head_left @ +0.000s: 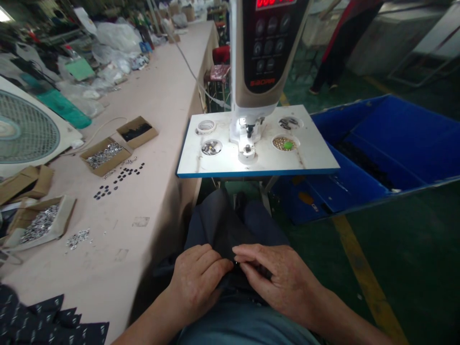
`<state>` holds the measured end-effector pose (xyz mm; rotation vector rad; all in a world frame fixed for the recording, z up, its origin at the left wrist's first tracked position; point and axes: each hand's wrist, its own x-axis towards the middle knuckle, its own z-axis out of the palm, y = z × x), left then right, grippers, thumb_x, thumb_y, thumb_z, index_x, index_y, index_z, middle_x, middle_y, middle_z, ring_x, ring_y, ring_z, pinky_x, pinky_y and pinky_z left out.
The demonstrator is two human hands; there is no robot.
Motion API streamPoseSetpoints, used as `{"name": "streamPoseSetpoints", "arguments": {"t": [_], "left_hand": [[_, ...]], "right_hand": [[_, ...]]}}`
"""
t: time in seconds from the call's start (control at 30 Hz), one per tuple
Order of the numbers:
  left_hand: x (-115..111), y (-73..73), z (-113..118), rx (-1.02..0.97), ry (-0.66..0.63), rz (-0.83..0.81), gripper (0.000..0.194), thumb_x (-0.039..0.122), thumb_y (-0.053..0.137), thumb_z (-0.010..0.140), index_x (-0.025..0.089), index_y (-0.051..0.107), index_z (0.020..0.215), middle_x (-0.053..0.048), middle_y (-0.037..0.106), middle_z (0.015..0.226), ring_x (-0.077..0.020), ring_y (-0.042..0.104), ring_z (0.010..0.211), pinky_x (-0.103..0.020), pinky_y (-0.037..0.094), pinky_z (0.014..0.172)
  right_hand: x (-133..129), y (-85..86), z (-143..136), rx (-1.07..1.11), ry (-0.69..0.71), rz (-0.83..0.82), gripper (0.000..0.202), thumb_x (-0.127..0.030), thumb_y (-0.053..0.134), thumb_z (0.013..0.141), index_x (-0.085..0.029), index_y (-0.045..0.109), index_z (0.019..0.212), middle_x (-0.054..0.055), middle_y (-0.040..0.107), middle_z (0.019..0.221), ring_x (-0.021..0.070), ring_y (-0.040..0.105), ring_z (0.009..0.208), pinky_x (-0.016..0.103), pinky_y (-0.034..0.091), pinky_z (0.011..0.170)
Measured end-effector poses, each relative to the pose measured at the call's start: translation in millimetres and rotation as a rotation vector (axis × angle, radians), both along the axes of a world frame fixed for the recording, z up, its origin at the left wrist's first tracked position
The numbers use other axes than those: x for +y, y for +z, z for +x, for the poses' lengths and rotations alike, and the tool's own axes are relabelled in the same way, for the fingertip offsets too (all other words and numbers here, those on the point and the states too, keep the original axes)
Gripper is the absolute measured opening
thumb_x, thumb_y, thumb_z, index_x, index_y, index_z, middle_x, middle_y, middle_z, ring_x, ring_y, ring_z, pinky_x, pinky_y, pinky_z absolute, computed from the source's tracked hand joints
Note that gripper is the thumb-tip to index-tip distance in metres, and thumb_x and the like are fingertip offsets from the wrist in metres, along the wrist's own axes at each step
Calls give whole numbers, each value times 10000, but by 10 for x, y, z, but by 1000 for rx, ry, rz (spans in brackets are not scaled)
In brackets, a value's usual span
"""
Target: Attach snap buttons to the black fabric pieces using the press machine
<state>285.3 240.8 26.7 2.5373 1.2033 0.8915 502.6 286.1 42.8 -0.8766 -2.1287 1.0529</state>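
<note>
Left hand (201, 275) curled closed on dark cloth (235, 278) in the lap; right hand (278, 275) half-curled beside it, fingertips at a small glinting piece (236, 262), grip unclear. Judged mid-step: handwork unfinished, cloth apart from the machine (247, 103); number completed cannot be told. Counts, left to right: three open boxes (115, 164) of small parts on one tabletop (168, 110); one cloth; one machine, four wells (285, 151); one blue bin (420, 129).
</note>
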Motion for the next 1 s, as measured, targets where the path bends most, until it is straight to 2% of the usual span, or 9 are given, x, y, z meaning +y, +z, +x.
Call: {"name": "streamPoseSetpoints", "arguments": {"t": [0.13, 0.23, 0.3, 0.43, 0.53, 0.6, 0.73, 0.9, 1.0], "left_hand": [[24, 19, -3, -70, 31, -113, 122, 157, 547, 901, 157, 614, 1004, -41, 643, 826, -173, 552, 712, -305, 406, 624], [30, 38, 0, -94, 53, -199, 119, 147, 545, 877, 169, 612, 973, -26, 631, 807, -162, 561, 701, -287, 397, 613], [29, 39, 11, -105, 85, -265, 163, 94, 545, 822, 179, 615, 941, -10, 622, 786, -153, 567, 693, -273, 394, 615], [38, 42, 54, -145, 158, -434, 222, 33, 588, 750, 203, 631, 887, 26, 633, 777, -129, 591, 703, -241, 390, 638], [74, 81, 83, -159, 207, -595, 112, 90, 642, 802, 199, 640, 831, 39, 628, 750, -114, 586, 692, -224, 368, 630], [108, 121, 94, -149, 241, -717, 77, 150, 658, 832, 182, 627, 769, 40, 616, 722, -109, 565, 671, -222, 340, 606], [160, 181, 92, -196, 258, -1031, 198, 301, 722, 823, 155, 625, 731, 38, 598, 713, -108, 522, 669, -213, 316, 569], [179, 191, 57, -488, 143, -1352, 250, 339, 764, 786, 121, 670, 865, 36, 561, 757, -96, 455, 693, -202, 355, 624], [186, 192, 33, -560, 113, -1461, 336, 393, 795, 752, 108, 661, 868, 35, 523, 730, -92, 417, 672, -206, 328, 603]], "right_hand": [[-22, 89, 61, 7, 6, 12, 366, -149, 638, 865, -220, 627, 1224, 2, 775, 1040, 121, 739, 849, 206, 547, 794], [-47, 117, 91, -82, 12, 7, 683, -453, 855, 705, -209, 591, 1285, 48, 759, 1099, 210, 738, 907, 304, 555, 832], [-57, 86, 85, -159, 34, -3, 849, -552, 902, 599, -215, 583, 1310, 69, 750, 1127, 268, 728, 974, 362, 551, 865], [-49, -32, 38, -213, 29, -45, 616, -267, 784, 778, -246, 570, 1356, 66, 734, 1198, 254, 710, 1058, 367, 535, 930], [-7, -75, 11, -176, 27, -150, 564, -111, 647, 804, -253, 583, 1347, 48, 731, 1215, 221, 704, 1080, 348, 520, 969], [30, -71, 3, -144, 19, -268, 553, -82, 619, 794, -263, 606, 1316, 27, 745, 1181, 208, 707, 1070, 331, 526, 952], [92, -40, 1, -57, 21, -493, 510, -56, 612, 773, -245, 649, 1245, 19, 765, 1108, 197, 716, 1025, 309, 525, 922], [114, -39, 16, 3, 42, -738, 459, -116, 632, 779, -198, 642, 1231, 11, 765, 985, 150, 705, 823, 243, 521, 726], [113, -76, 25, 93, 58, -897, 457, -153, 644, 774, -181, 623, 1230, 16, 757, 976, 141, 689, 802, 240, 507, 707]]}}
